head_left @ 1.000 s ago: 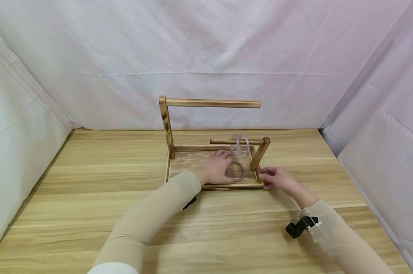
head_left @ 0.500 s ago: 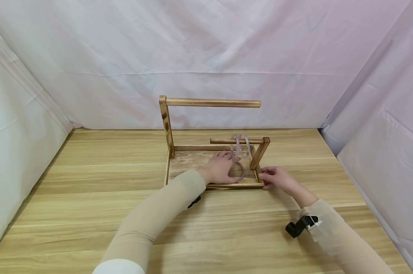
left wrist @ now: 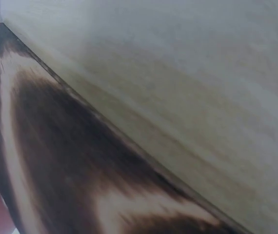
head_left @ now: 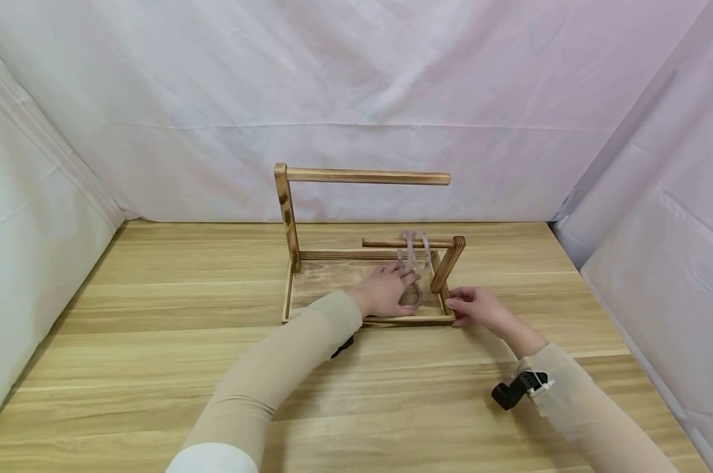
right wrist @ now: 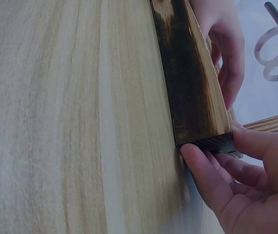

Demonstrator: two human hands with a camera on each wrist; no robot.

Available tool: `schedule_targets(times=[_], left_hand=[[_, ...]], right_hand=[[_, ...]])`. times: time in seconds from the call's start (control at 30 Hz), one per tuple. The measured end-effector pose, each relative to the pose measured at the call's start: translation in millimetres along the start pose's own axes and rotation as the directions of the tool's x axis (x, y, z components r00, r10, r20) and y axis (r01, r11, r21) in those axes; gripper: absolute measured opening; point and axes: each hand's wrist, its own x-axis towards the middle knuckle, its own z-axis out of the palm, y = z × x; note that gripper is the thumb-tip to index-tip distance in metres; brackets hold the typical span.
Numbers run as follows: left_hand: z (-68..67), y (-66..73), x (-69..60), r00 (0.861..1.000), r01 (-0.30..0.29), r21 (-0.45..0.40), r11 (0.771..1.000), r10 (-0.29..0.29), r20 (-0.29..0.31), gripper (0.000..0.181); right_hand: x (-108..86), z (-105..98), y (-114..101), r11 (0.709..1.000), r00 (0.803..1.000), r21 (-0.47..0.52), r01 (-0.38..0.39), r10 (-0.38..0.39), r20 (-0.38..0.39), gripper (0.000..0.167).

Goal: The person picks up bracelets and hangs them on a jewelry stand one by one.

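Left hand (head_left: 383,293), head view: resting over the tray (head_left: 327,277), fingers spreading wide across a bangle (head_left: 420,299); whether they are gripping it, cannot tell.
Bangle, head view: lying toward the tray's right end, partly hidden by that hand.
Right hand (head_left: 480,307), head view: pinching the tray's near right corner.
Low rod (head_left: 383,243), head view: carrying hanging bangles (head_left: 411,253) near its right post.
Tall rod (head_left: 368,176), head view: standing higher, running right from the left post.
Counter (head_left: 392,401), head view: supporting the tray.
Tray wall (left wrist: 75,141), left wrist view: filling the lower left, blurred; finger state not showing.
Tray end, right wrist view: sitting between right thumb and fingers, narrowly held; left hand reaching over the wall.
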Motion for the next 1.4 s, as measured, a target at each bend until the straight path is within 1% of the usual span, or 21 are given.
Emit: schedule_targets(times=[0.1, 0.2, 0.33, 0.47, 0.57, 0.7, 0.8, 0.93, 1.1, 1.33, 1.4], left_hand=[[0.5, 0.8, 0.5, 1.000, -0.008, 0.019, 1.000, 0.008, 0.015, 0.073], [-0.8, 2.2, 0.0, 0.999, -0.034, 0.047, 0.998, 0.033, 0.025, 0.068], [-2.7, 3.7, 0.0, 0.997, -0.078, 0.082, 0.994, 0.077, 0.018, 0.060], [-3.6, 4.1, 0.4, 0.996, -0.094, 0.084, 0.992, 0.094, 0.001, 0.056], [-4.3, 3.7, 0.0, 0.997, -0.081, 0.081, 0.993, 0.081, 0.005, 0.056], [-6.0, 1.8, -2.0, 0.998, -0.050, 0.081, 0.995, 0.048, 0.033, 0.057], [-7.8, -0.6, -4.8, 0.999, -0.025, 0.067, 0.997, 0.023, 0.042, 0.055], [-10.0, -3.2, -8.0, 0.999, 0.014, 0.027, 1.000, -0.015, 0.035, 0.056], [-11.0, -5.7, -9.9, 0.998, 0.064, -0.035, 0.997, -0.063, 0.032, 0.066], [-12.2, -13.2, -13.3, 0.998, 0.055, -0.099, 0.994, -0.055, -0.005, 0.076], [-12.6, -16.6, -14.7, 0.998, 0.057, -0.133, 0.990, -0.058, -0.009, 0.078]], right_hand=[[0.6, 0, 1, 1.000, 1.000, 0.000, 0.001, -0.001, 0.000, 0.050], [0.4, 0, 1, 1.000, 1.000, 0.003, 0.000, 0.000, 0.002, 0.050], [0.0, 0, 0, 1.000, 1.000, 0.009, -0.006, 0.006, -0.001, 0.050], [-0.7, 0, 0, 1.000, 1.000, 0.011, 0.004, -0.004, 0.002, 0.050], [-1.5, 1, -1, 1.000, 1.000, 0.013, 0.012, -0.012, 0.010, 0.050], [-1.3, 1, 0, 1.000, 1.000, 0.021, 0.003, -0.003, 0.009, 0.051], [-0.6, 1, 1, 1.000, 1.000, 0.029, 0.001, -0.001, 0.007, 0.051], [0.8, 0, 3, 0.999, 1.000, 0.035, 0.002, -0.002, 0.006, 0.051], [0.4, 0, 2, 0.999, 1.000, 0.032, 0.000, 0.000, 0.003, 0.052], [-1.0, 1, 1, 0.999, 1.000, 0.040, 0.000, 0.000, 0.006, 0.051], [-0.8, 1, 1, 0.999, 1.000, 0.045, 0.000, 0.000, 0.004, 0.051]])
